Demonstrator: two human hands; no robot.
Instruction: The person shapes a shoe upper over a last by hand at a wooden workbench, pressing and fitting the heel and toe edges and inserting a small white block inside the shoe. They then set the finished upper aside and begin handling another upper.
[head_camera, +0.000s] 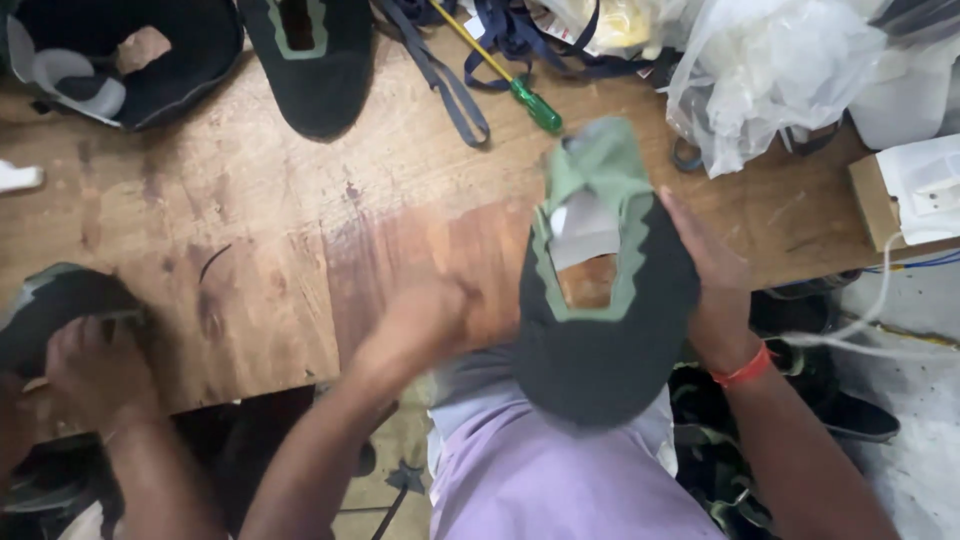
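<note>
The person holds a shoe upper (600, 330), black with a green band around its opening, above the near edge of the wooden table (260, 230). The right hand (715, 275) lies flat along the right side of this upper, with the fingers (685, 220) straight and pressed together against the fabric; a red band is on the wrist. The left hand (425, 320) is just beside the left side of the upper, but it is blurred, so it is not possible to tell if its fingers are spread or closed, or if they touch the upper.

At the left edge of the table, another person's hand (95, 365) rests on a second dark upper (55, 305), with the fingers bent over it. Two more dark uppers lie at the far side of the table, one at the top left corner (130, 55) and one with green trim (315, 60) beside it. A screwdriver (505, 75) with a green handle and yellow shaft lies near dark straps (450, 85), and clear plastic bags (770, 80) are piled at the top right. A small cardboard box (880, 200) sits at the right edge.
</note>
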